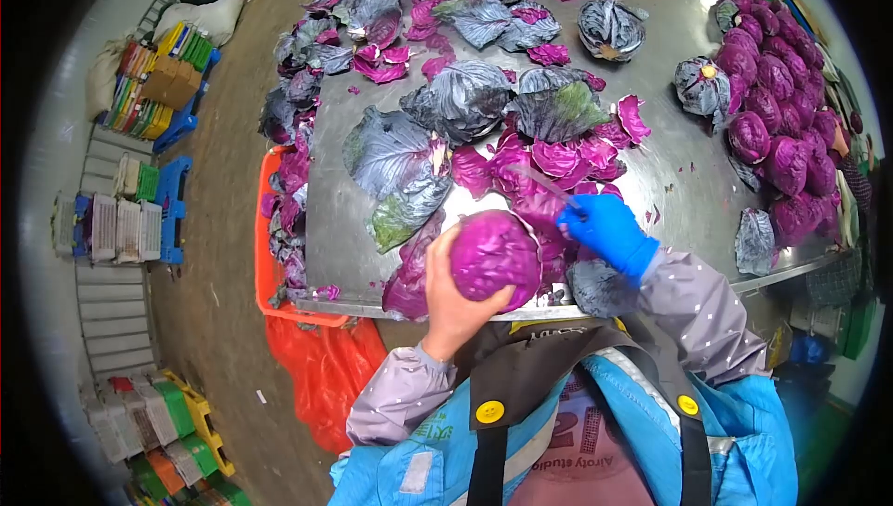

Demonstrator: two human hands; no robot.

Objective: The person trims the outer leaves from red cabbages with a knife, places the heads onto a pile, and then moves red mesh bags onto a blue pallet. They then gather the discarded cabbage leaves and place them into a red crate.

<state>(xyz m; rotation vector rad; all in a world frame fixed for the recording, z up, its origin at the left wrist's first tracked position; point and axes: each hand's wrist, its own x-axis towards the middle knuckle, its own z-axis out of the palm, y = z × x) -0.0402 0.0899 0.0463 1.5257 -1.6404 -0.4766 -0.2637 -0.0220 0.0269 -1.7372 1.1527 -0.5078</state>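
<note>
A peeled purple cabbage (495, 259) rests in my bare left hand (456, 294), whose fingers wrap its left side and underside near the table's front edge. Just right of it, my right hand (609, 234), in a blue glove, is closed around the handle of a knife (539, 179); the blade is blurred and points up and left over loose purple leaves (558, 160). Large grey-green outer leaves (395, 151) lie beyond the cabbage, to the left. Another leaf (600, 287) is below my right hand.
Peeled cabbages (786, 148) are heaped on the metal table (651, 69) at the right. Two cabbages in outer leaves (611, 30) (702, 87) sit further back. An orange crate (267, 255) full of leaves stands at the left edge, above a red bag (326, 376). A blue glove shows at the top.
</note>
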